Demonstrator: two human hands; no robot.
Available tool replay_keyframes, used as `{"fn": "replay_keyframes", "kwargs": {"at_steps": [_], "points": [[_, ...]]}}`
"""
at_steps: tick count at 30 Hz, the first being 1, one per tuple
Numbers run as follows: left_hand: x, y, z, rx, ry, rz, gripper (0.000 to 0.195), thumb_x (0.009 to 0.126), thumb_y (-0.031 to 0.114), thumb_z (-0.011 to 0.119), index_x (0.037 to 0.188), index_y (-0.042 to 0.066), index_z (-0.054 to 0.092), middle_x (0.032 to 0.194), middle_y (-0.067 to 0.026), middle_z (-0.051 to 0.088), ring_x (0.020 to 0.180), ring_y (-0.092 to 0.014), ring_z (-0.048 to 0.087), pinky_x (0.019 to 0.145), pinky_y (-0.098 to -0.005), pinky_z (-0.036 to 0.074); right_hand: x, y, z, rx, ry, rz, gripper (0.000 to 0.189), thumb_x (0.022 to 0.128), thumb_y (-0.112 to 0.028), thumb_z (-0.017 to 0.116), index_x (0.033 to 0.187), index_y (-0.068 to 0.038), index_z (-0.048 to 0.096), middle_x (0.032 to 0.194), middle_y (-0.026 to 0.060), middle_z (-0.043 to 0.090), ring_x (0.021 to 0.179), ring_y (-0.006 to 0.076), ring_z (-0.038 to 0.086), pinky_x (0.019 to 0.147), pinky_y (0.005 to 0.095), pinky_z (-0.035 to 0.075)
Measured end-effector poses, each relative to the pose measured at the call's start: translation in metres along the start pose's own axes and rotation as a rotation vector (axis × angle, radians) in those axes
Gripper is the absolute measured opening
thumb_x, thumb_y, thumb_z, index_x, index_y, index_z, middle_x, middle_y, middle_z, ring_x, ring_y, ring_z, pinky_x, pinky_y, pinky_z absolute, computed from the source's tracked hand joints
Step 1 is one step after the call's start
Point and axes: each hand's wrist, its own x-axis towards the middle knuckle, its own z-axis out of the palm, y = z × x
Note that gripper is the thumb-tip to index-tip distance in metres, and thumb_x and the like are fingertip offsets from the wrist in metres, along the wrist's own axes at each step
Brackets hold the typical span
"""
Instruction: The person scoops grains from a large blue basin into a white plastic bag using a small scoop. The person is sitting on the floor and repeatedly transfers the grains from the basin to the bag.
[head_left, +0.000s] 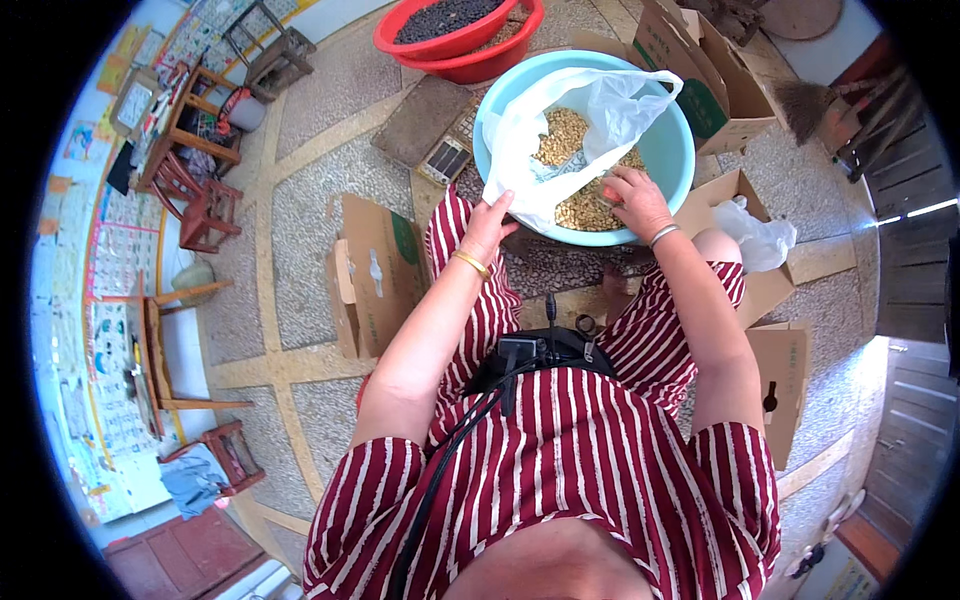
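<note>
A light-blue plastic basin (684, 142) stands on the floor between my knees. Pale yellow grains or beans (589, 210) lie in it, too small to name surely. A white plastic carrier bag (517, 176) spreads open inside the basin, with more of the grains (562, 136) showing through its mouth. My left hand (486, 229) pinches the bag's near left edge at the basin's rim. Over the grains, right of the bag, my right hand (637, 202) has its fingers curled down. Something reddish shows at those fingers; whether it is held is hidden.
Two red basins (499, 64), the upper with dark beans (450, 19), sit beyond. Cardboard boxes stand on the left (382, 277), the far right (720, 82) and the near right (776, 382). A crumpled clear bag (757, 232) lies in another open box. Wooden chairs (202, 202) line the left wall.
</note>
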Motion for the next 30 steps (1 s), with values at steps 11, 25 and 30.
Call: {"fn": "replay_keyframes", "kwargs": {"at_steps": [11,25,30], "points": [[-0.006,0.031,0.002,0.444,-0.047,-0.131,0.048,0.091,0.037,0.052,0.124,0.001,0.049,0.117,-0.0127,0.057,0.104,-0.025,0.055,0.077,-0.0389,0.051,-0.003,0.008,0.0,0.17,0.215,0.119,0.052,0.063,-0.005,0.071,0.113,-0.013,0.058,0.12,0.0113,0.054,0.11,0.0318,0.05,0.096,0.0383,0.042],[-0.01,0.041,-0.006,0.27,0.03,0.022,0.033,0.094,0.026,0.05,0.11,-0.001,0.056,0.098,-0.0108,0.065,0.079,-0.016,0.064,0.059,-0.0253,0.054,0.007,0.016,-0.003,0.025,-0.04,0.333,0.055,0.07,-0.016,0.069,0.121,-0.004,0.053,0.113,0.0173,0.056,0.105,0.0332,0.054,0.092,0.0383,0.044],[-0.009,0.028,-0.004,0.13,0.001,0.126,0.032,0.094,0.023,0.051,0.115,0.0,0.057,0.104,-0.0082,0.062,0.088,-0.016,0.062,0.065,-0.0272,0.057,0.01,0.023,-0.012,0.229,-0.104,0.356,0.052,0.07,-0.026,0.07,0.115,-0.002,0.059,0.101,0.0187,0.062,0.095,0.0333,0.059,0.085,0.0375,0.047]]}}
